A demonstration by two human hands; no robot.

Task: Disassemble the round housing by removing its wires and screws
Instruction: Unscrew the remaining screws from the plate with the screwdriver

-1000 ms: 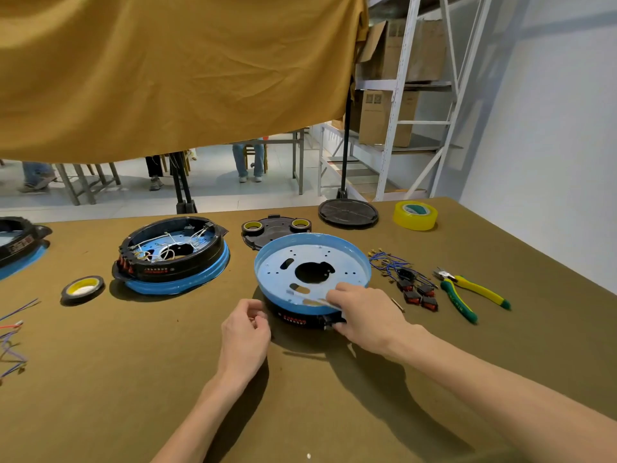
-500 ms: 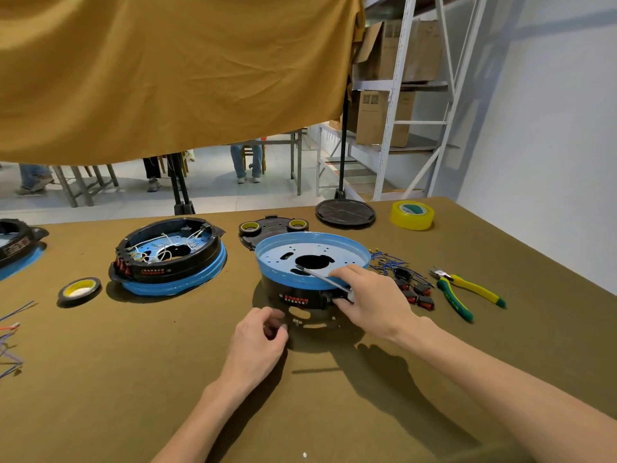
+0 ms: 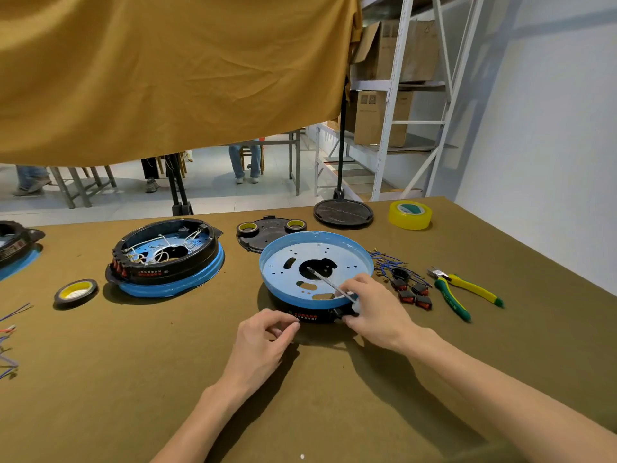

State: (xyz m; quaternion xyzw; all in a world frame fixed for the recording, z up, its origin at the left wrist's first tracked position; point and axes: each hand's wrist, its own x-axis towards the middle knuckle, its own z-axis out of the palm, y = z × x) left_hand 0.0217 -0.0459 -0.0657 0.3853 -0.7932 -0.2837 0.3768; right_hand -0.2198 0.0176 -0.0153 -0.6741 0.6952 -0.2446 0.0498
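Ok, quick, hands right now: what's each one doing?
Left hand: fingers curled, fingertips at the housing's front edge; whether it pinches anything cannot be told.
Right hand: grips a screwdriver lying across the housing.

A bench (image 3: 133,379) covered in olive-brown cloth carries a roll of clear yellow tape (image 3: 410,214) near its far edge, just beside a round black lid (image 3: 343,213). Green-and-yellow pliers (image 3: 462,292) lie at the right. A black roll of tape with a yellow core (image 3: 75,292) sits at the left. A mustard curtain (image 3: 167,71) hangs above, and cardboard boxes (image 3: 379,116) fill a metal shelf (image 3: 397,85).
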